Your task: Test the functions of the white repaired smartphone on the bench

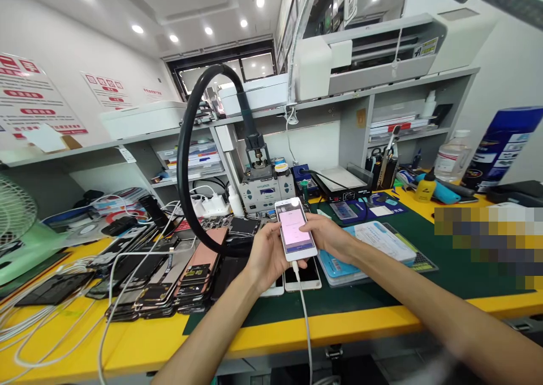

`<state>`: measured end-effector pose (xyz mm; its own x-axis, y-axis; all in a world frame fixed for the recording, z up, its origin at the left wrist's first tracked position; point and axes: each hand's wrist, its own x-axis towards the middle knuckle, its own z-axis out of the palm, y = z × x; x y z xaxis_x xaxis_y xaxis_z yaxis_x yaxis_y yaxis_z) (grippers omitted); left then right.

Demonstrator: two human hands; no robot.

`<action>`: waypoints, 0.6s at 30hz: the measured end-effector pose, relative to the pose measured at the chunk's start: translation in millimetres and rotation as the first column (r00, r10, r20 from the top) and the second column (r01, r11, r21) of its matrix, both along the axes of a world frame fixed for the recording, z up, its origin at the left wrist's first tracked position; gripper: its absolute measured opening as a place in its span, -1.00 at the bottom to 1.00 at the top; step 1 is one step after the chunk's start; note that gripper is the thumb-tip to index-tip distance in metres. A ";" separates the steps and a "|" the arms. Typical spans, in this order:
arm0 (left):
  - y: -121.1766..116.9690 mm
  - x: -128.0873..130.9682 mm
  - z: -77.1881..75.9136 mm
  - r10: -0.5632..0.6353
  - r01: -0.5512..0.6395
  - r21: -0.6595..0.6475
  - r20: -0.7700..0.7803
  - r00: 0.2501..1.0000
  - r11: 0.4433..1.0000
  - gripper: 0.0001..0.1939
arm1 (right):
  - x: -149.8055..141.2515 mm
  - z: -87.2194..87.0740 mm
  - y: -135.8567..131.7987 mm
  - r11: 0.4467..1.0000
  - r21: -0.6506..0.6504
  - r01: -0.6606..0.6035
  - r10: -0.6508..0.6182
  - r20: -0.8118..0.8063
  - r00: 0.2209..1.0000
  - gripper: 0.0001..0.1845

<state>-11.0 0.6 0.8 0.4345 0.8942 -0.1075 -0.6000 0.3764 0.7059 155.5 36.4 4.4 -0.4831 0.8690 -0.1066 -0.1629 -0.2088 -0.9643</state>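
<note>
A white smartphone [296, 228] with a lit pinkish screen is tilted up toward me above the green mat [382, 286]. My left hand [268, 251] is closed around its left side and back. On its right edge, my right hand [331, 237] grips with the thumb over the screen; its other fingers are partly hidden behind the phone. A white charging cable [302, 311] runs from the bottom port down past the table's front edge. Just below the held phone, another phone [304, 282] lies on the mat, with a further white one partly covered by my left hand.
Stacks of phone parts [195, 277] and loose white cables [46, 323] cover the left side. A black hose [183, 159] arches up from the hot air station [268, 193]. Right of my hands lies a blue-and-white pack [377, 241]. A green fan [29, 232] stands far left.
</note>
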 end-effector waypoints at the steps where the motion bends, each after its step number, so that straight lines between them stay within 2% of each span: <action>1: 0.7 0.0 -0.9 0.002 -0.002 -0.001 -0.004 1.000 1.000 -0.50 | -0.1 -0.1 0.0 1.000 0.004 0.000 0.000 0.010 1.000 -0.60; 10: 1.8 -0.9 -3.7 0.005 -0.005 -0.002 -0.001 1.000 1.000 -0.52 | -1.9 -3.5 0.7 0.998 0.026 0.052 -0.055 0.102 0.993 -0.66; 18: 0.8 -1.2 -2.6 -0.012 0.012 0.011 -0.031 0.999 1.000 -0.50 | -2.9 0.7 -2.7 1.000 -0.018 0.010 -0.010 0.000 1.000 -0.68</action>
